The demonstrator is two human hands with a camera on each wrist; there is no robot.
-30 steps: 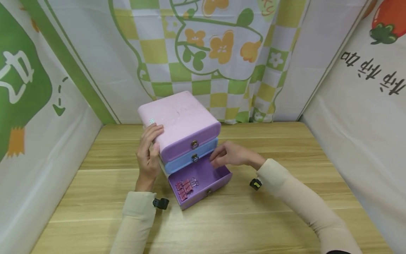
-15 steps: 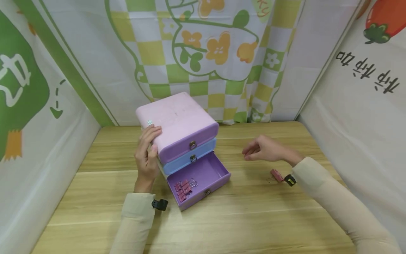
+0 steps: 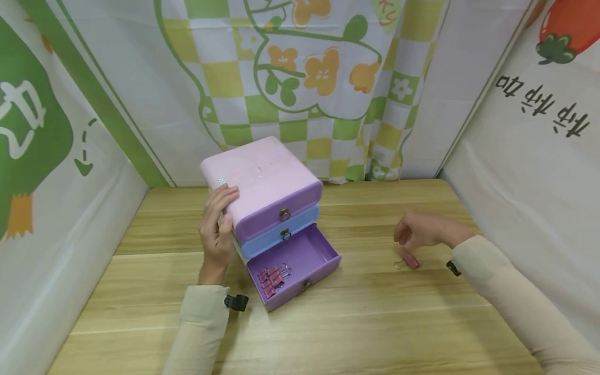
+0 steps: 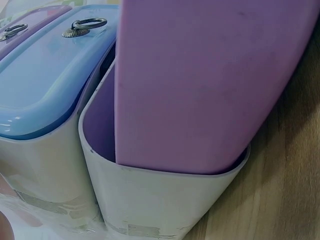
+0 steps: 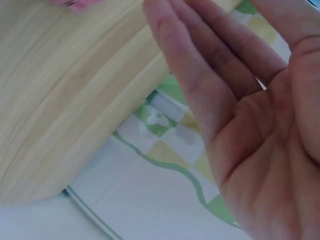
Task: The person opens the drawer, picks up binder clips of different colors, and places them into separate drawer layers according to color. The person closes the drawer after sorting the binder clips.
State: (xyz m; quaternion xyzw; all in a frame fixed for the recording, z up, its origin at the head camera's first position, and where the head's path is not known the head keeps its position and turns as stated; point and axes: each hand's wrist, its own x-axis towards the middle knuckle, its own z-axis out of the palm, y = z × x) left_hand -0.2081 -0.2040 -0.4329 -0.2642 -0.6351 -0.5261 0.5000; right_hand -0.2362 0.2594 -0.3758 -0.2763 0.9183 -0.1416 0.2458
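My left hand [image 3: 217,226] rests on the left edge of a small three-drawer box [image 3: 262,174] with a pink top. The bottom purple drawer [image 3: 304,252] is pulled out, and several pink binder clips [image 3: 272,278] lie in its left part. In the left wrist view, the side of the purple drawer [image 4: 200,90] juts from its casing. My right hand [image 3: 424,229] hovers just above a single pink binder clip [image 3: 411,259] on the table. The right wrist view shows a bare palm [image 5: 260,135], with a bit of the pink clip [image 5: 80,4] apart from the fingers.
The blue middle drawer [image 3: 281,230] and the purple top drawer [image 3: 276,211] are pushed in. Patterned cloth [image 3: 300,78] hangs behind the wooden table [image 3: 375,312], and pale cloth panels [image 3: 525,172] stand at both sides.
My right hand has left the purple drawer and moved right to the lone binder clip on the table. My left hand stays on the box.
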